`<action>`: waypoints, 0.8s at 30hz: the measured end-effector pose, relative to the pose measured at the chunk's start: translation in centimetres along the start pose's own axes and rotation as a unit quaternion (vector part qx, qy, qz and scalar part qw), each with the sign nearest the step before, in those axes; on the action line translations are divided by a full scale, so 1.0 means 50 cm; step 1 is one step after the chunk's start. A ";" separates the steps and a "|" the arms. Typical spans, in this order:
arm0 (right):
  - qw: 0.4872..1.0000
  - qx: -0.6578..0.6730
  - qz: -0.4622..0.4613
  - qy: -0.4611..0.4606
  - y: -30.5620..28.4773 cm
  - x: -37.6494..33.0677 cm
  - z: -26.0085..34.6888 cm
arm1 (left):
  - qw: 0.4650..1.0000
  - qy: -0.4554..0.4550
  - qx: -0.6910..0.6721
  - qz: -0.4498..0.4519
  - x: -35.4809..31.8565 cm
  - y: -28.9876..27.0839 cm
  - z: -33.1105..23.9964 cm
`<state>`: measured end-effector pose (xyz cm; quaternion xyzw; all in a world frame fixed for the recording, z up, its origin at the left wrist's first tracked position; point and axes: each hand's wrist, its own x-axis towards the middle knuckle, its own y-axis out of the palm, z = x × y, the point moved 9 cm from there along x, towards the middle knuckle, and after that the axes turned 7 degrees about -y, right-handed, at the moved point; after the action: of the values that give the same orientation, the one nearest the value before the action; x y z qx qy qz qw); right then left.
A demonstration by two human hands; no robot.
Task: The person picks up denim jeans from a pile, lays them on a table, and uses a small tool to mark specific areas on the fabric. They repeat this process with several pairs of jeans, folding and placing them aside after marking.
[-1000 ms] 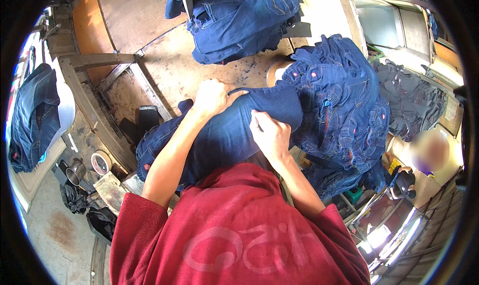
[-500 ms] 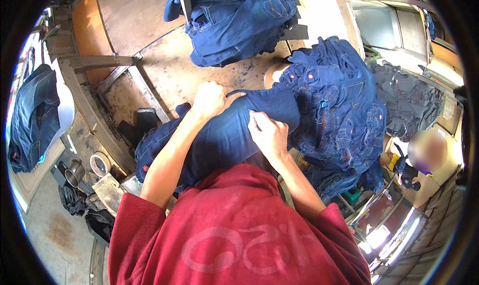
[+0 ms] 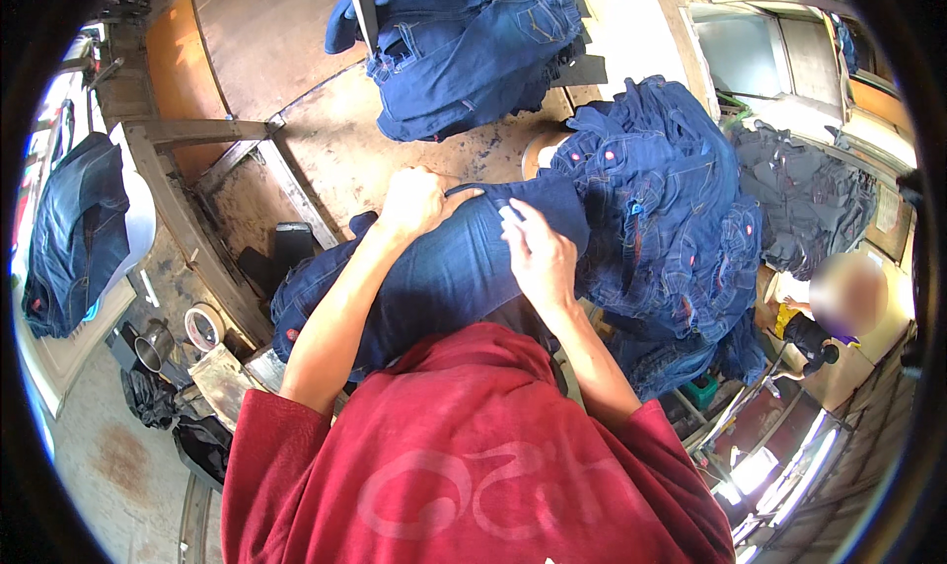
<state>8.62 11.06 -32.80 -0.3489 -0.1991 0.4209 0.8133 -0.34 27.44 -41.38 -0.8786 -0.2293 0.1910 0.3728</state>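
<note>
A pair of dark blue jeans (image 3: 444,263) lies across in front of me, with a faded lighter patch along the leg. My left hand (image 3: 416,207) is closed on the jeans' far edge, one digit stretched along the cloth. Over the right part of the same leg, my right hand (image 3: 541,253) has its fingers curled and pinched close to the fabric. Whatever small thing may sit between those fingertips cannot be made out. A red round tag (image 3: 292,334) shows on the jeans near my left forearm.
A big heap of blue jeans (image 3: 671,199) rises at the right, and another stack (image 3: 473,51) lies ahead beside a metal post (image 3: 362,11). Dark grey garments (image 3: 809,194) are piled farther right, near another person (image 3: 814,337). A tape roll (image 3: 204,327) and metal cup (image 3: 153,347) sit left.
My right hand has shifted slightly right and up along the leg, its fingers loosening a little from a tighter curl. My left hand keeps its hold in the same place.
</note>
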 end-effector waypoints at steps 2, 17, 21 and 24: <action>0.998 -0.012 -0.007 0.063 -0.024 -0.010 -0.044 | 0.998 -0.039 0.012 0.053 -0.010 -0.005 -0.001; 0.953 -0.234 -0.041 -0.190 -0.074 -0.043 -0.178 | 0.990 0.043 0.136 -0.014 -0.318 0.039 -0.161; 0.954 -0.227 -0.050 -0.188 -0.129 0.005 -0.249 | 0.992 0.056 0.102 -0.052 -0.260 0.089 -0.211; 0.973 -0.188 0.011 -0.130 -0.128 0.025 -0.269 | 0.995 0.040 0.052 -0.074 -0.256 0.074 -0.224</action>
<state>21.16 4.12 -37.17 -0.4405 -0.3746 0.4267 0.6954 -4.22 11.82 -34.74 -0.8455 -0.2688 0.1392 0.4400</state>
